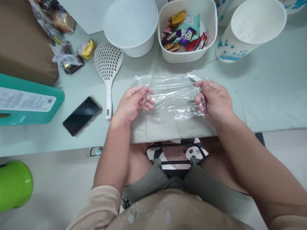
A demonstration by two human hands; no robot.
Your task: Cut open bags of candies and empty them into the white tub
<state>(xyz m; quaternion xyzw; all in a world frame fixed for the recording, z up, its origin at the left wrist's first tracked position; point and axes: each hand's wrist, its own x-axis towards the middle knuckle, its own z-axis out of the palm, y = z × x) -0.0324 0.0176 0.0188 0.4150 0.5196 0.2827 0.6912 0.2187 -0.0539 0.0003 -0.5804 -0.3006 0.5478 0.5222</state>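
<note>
A crinkled sheet of clear plastic film (pixel 174 94) is stretched between my two hands, just above the table's front edge. Its left end is pinched in my left hand (pixel 136 100), with the fingers curled into it. The other end is gripped by my right hand (pixel 213 97). A small white, thin object with a dark tip (pixel 194 77) pokes out by my right fingertips; what it is I cannot make out. To the left of my left hand lies a white slotted skimmer (pixel 109 68), its handle towards me.
A black phone (pixel 82 115) and a teal box (pixel 28 99) lie at left, with wrapped snacks (pixel 69 57) behind. Along the back stand a lidded white tub (pixel 131 24), a white bin (pixel 188 57) of wrapped sweets and a large paper cup (pixel 236 48). A green bin (pixel 15 185) stands below left.
</note>
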